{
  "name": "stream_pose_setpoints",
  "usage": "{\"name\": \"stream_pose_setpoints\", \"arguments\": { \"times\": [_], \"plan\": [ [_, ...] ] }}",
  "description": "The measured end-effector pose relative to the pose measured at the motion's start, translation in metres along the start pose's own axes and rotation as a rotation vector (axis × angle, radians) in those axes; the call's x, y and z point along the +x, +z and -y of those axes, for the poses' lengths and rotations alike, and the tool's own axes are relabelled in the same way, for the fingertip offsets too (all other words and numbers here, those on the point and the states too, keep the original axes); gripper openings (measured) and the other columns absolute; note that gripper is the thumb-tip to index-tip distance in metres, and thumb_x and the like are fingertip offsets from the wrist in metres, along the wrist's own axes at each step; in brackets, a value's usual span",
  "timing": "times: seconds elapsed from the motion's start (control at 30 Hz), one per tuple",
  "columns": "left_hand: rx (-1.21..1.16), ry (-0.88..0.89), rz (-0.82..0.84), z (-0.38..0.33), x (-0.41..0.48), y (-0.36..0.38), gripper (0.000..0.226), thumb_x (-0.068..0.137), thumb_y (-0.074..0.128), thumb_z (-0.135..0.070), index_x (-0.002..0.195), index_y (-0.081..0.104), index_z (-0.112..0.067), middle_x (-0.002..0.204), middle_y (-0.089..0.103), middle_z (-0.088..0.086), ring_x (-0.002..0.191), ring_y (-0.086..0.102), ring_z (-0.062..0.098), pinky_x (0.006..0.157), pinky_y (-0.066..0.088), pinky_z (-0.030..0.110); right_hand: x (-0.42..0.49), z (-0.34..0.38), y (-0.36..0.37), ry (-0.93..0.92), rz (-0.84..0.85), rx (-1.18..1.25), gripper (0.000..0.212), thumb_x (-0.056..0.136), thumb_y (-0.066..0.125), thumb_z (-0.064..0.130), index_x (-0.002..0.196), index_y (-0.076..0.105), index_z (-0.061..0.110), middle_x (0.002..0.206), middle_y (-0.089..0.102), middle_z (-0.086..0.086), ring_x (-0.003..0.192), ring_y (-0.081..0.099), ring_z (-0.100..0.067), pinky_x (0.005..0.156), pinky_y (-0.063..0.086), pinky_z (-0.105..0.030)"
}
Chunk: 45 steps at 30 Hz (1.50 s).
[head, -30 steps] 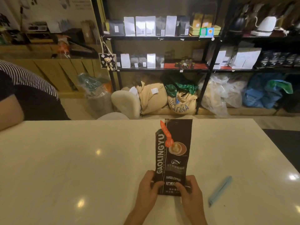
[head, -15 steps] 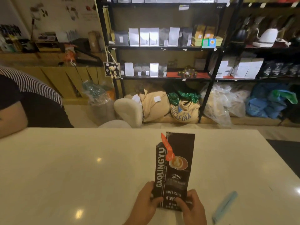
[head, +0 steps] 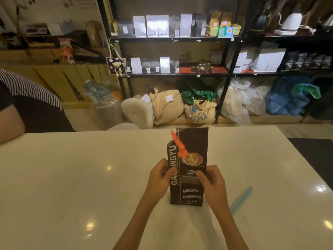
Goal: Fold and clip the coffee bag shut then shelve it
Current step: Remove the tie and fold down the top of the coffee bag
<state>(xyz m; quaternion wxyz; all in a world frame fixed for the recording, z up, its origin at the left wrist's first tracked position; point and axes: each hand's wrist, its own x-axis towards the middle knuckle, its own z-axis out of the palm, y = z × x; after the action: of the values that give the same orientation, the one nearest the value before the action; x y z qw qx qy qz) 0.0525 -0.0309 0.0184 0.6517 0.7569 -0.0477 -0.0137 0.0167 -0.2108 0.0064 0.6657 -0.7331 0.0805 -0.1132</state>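
Observation:
A tall dark brown coffee bag [head: 191,147] stands upright on the white table [head: 72,177], its top flat and unfolded. An orange clip [head: 179,147] hangs at its upper left corner. My left hand [head: 158,179] grips the bag's left side at mid height, and my right hand [head: 211,183] grips its right side. A light blue clip [head: 241,200] lies on the table to the right of my right arm, apart from the bag. The black shelving unit [head: 173,39] with several coffee bags stands beyond the table.
Another person's arm and striped sleeve [head: 18,105] rest at the table's left far edge. Sacks and plastic bags [head: 198,109] lie on the floor under the shelves. A white chair back [head: 137,112] stands between table and shelves.
Both hands slid up from the bag's bottom to its middle. The camera view shifted, so the bag now appears closer and larger.

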Motion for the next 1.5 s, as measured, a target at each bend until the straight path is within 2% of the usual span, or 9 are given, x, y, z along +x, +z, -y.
{"name": "stream_pose_setpoints", "arguments": {
  "times": [0.17,0.23,0.4,0.7,0.9,1.03,1.17,1.27,1.5],
  "plan": [
    [-0.061,-0.042,-0.089,0.004,0.007,0.008,0.023,0.095,0.059,0.000,0.078,0.047,-0.009,0.075,0.066,0.013,0.070,0.067,0.017,0.057,0.055,0.023,0.011,-0.009,0.007,0.059,-0.079,0.010,0.014,0.091,0.068,0.018,0.093,0.055,0.022,0.087,0.072,0.004,0.081,0.074,-0.015,0.061,0.059,-0.021],
    [-0.157,-0.078,-0.102,0.008,0.006,0.012,0.016,0.095,0.060,-0.003,0.096,0.050,-0.014,0.083,0.070,0.012,0.076,0.073,0.019,0.060,0.059,0.025,0.011,-0.012,0.009,0.087,-0.074,0.070,0.027,0.091,0.069,0.019,0.106,0.050,0.030,0.091,0.074,0.004,0.081,0.075,-0.015,0.060,0.061,-0.025],
    [-0.118,-0.070,0.115,0.024,0.001,0.010,0.066,0.088,0.070,-0.015,0.138,0.037,-0.043,0.123,0.061,-0.001,0.111,0.066,0.016,0.084,0.061,0.038,0.010,-0.015,0.007,0.006,-0.046,-0.002,0.021,0.094,0.064,0.012,0.100,0.059,0.031,0.102,0.067,0.022,0.095,0.068,-0.007,0.065,0.058,-0.018],
    [-0.117,-0.112,0.052,0.023,0.008,0.015,0.048,0.082,0.068,0.011,0.119,0.066,-0.021,0.123,0.066,0.016,0.107,0.069,0.025,0.087,0.060,0.047,0.020,-0.021,-0.005,0.053,0.015,-0.085,0.039,0.083,0.076,0.006,0.114,0.073,0.029,0.107,0.074,0.005,0.093,0.071,-0.008,0.073,0.062,-0.024],
    [0.065,-0.052,-0.123,0.015,0.015,0.016,0.045,0.077,0.071,0.012,0.090,0.072,-0.031,0.099,0.070,0.004,0.090,0.070,0.015,0.081,0.058,0.029,0.025,-0.011,0.000,0.047,-0.087,-0.159,0.025,0.079,0.079,0.011,0.088,0.077,0.034,0.097,0.077,0.004,0.085,0.069,-0.003,0.065,0.049,-0.002],
    [0.184,0.024,-0.164,0.009,0.013,0.010,0.037,0.078,0.074,0.006,0.080,0.073,-0.031,0.096,0.062,0.005,0.085,0.062,-0.002,0.078,0.048,0.011,0.025,-0.003,-0.002,-0.063,-0.093,-0.215,0.037,0.077,0.081,0.012,0.073,0.072,0.047,0.092,0.064,0.015,0.086,0.061,-0.002,0.070,0.048,-0.008],
    [0.158,0.004,-0.014,0.002,0.006,-0.007,0.018,0.086,0.071,-0.003,0.087,0.068,-0.021,0.113,0.050,0.006,0.108,0.054,0.013,0.094,0.043,0.021,0.027,0.006,-0.011,-0.051,0.002,-0.193,0.027,0.080,0.080,0.014,0.073,0.074,0.040,0.099,0.054,0.002,0.098,0.053,-0.010,0.077,0.045,-0.014],
    [-0.071,-0.039,0.135,-0.008,-0.002,-0.005,0.007,0.100,0.055,-0.021,0.100,0.062,-0.021,0.105,0.068,-0.004,0.095,0.067,0.009,0.079,0.055,0.021,0.023,0.013,-0.008,0.008,0.062,-0.034,0.029,0.086,0.073,0.015,0.072,0.076,0.040,0.088,0.075,0.010,0.087,0.067,-0.001,0.070,0.051,-0.010],
    [-0.154,-0.138,-0.284,0.001,-0.008,0.033,0.024,0.100,0.053,-0.023,0.082,0.066,-0.017,0.082,0.072,0.009,0.070,0.068,0.014,0.062,0.057,0.030,0.002,0.000,0.037,0.126,-0.111,-0.089,0.027,0.102,0.038,0.047,0.095,0.060,0.033,0.084,0.070,0.007,0.072,0.068,-0.003,0.056,0.051,-0.014]
  ]
}}
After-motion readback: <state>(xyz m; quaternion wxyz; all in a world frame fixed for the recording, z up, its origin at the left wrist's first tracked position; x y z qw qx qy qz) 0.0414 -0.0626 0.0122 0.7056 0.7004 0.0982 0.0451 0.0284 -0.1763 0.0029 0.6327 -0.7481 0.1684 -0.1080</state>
